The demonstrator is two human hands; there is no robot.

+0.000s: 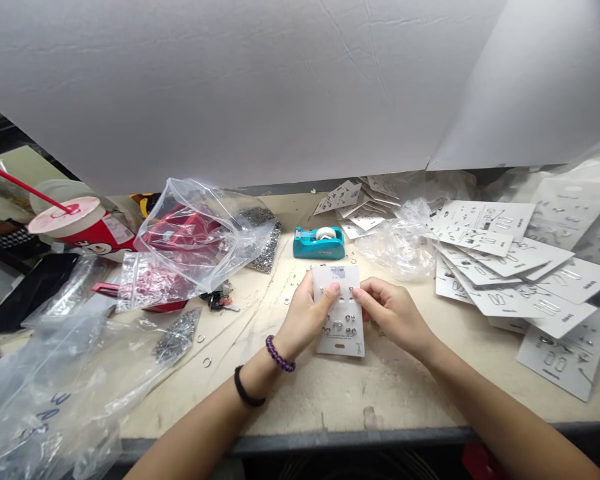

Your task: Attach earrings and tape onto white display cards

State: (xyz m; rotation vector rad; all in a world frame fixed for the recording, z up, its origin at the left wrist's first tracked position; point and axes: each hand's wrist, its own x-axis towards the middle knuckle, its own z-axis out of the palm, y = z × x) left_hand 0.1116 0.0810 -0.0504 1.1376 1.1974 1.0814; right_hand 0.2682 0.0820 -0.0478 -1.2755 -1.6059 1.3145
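Note:
A white display card [341, 330] with small metal earrings fixed to it lies tilted on the beige worktable [330, 393], near the middle. My left hand [305, 320] grips the card's left edge, thumb pressed on its face. My right hand [393, 313] is pinched at the card's right side, fingertips on a small piece too tiny to name. Both hands touch the card.
A teal tape dispenser [319, 242] stands just behind the card. Stacks of finished white cards [520, 280] cover the right side. Clear plastic bags [200, 240] and a red paper cup with a straw [87, 230] crowd the left. A white board hangs overhead.

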